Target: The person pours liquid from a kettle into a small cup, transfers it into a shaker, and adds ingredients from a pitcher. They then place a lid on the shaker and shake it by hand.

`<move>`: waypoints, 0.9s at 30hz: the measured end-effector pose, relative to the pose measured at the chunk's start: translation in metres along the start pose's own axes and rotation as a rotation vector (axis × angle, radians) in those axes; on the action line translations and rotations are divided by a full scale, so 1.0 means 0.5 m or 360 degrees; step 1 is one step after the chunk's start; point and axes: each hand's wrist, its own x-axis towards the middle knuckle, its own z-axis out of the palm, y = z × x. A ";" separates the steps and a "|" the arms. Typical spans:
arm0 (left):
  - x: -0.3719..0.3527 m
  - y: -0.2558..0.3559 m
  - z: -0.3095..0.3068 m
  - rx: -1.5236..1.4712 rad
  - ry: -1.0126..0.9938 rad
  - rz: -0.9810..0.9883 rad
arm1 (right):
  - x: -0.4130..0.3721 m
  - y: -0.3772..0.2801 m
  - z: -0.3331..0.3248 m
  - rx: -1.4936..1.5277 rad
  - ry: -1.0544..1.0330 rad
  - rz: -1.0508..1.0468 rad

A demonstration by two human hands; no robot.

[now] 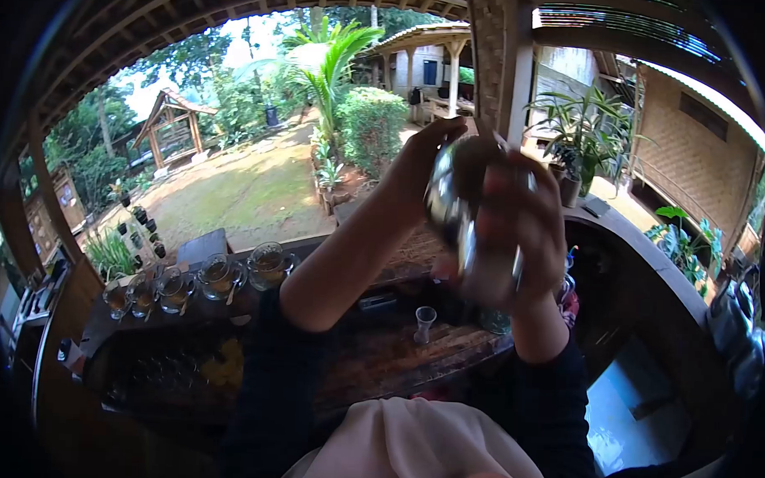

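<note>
Both my hands hold a shiny metal shaker [463,212] raised in front of me, above the wooden counter [395,357]. My left hand [423,160] grips its upper end from the left. My right hand [526,223] wraps around its lower part from the right. The shaker is blurred. Below it on the counter stands a small clear measuring cup [425,322].
A row of several glass mugs [221,277] with brown drink stands along the counter's far left edge. A dark tray [167,370] lies at left. A white cloth [409,446] is at the bottom. Potted plants [580,132] and a garden lie beyond.
</note>
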 end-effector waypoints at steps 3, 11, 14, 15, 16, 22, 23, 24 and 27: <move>-0.050 -0.063 0.024 0.0945 -0.0723 0.0866 | -0.020 -0.009 -0.004 0.0056 -0.0083 -0.0292; -0.059 0.029 -0.135 0.0923 0.1011 0.0528 | -0.063 0.104 0.170 0.1000 0.0442 0.1261; -0.139 -0.021 -0.041 0.1051 0.0263 0.0737 | -0.036 0.027 0.103 0.0633 0.0223 0.0341; -0.168 -0.029 -0.026 0.0207 -0.0021 0.0509 | -0.034 -0.014 0.077 0.0605 0.0031 0.0113; -0.185 -0.063 0.003 0.0225 0.0026 0.0546 | -0.041 -0.040 0.106 0.0666 0.0423 -0.0393; -0.328 0.047 -0.071 0.0267 0.0359 0.0745 | -0.058 -0.019 0.287 0.1114 0.0419 -0.0004; -0.382 0.057 -0.140 0.0268 0.0382 0.0787 | -0.056 -0.026 0.338 0.1363 0.0286 0.0599; -0.433 0.068 -0.203 0.0246 0.0759 0.0872 | -0.051 -0.035 0.367 0.1571 0.0138 0.1199; -0.403 0.003 -0.091 0.0624 0.1228 0.1506 | -0.047 -0.086 0.352 0.1529 0.0352 0.0668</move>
